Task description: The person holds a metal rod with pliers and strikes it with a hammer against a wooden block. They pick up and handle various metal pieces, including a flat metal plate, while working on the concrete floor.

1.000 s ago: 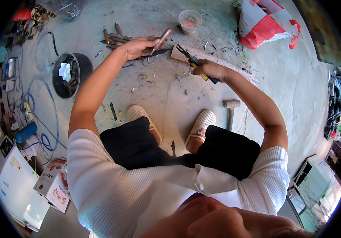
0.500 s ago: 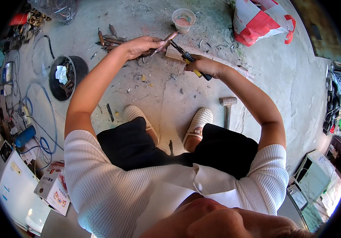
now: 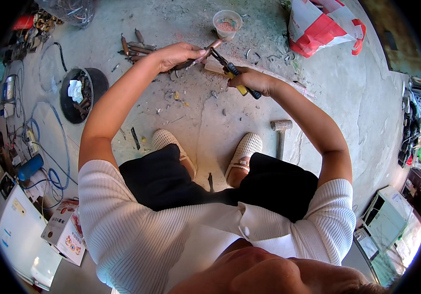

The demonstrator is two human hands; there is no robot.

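Note:
My left hand (image 3: 177, 55) is closed around a slim copper tube (image 3: 212, 49) with a tapered end, holding it tilted above the floor. My right hand (image 3: 255, 81) grips pliers (image 3: 232, 70) with black and yellow handles. Their jaws meet the copper tube just beyond my left fingertips; whether they bite on it is too small to tell. Under the tool and tube lies a wooden plank (image 3: 216, 66). Beside my left wrist is a pile of similar brown copper tubes (image 3: 140, 47), partly hidden by the forearm.
A clear plastic cup (image 3: 227, 33) of reddish bits stands beyond my hands. To the left is a black bucket (image 3: 101, 84) holding copper pieces and a white wad. A hammer (image 3: 281, 126) lies near my right foot. Farther off sits a red and white bag (image 3: 313, 36). Scraps litter the floor.
My left hand and the copper tube have shifted slightly to the right, against the jaws of the pliers. My right hand has hardly moved.

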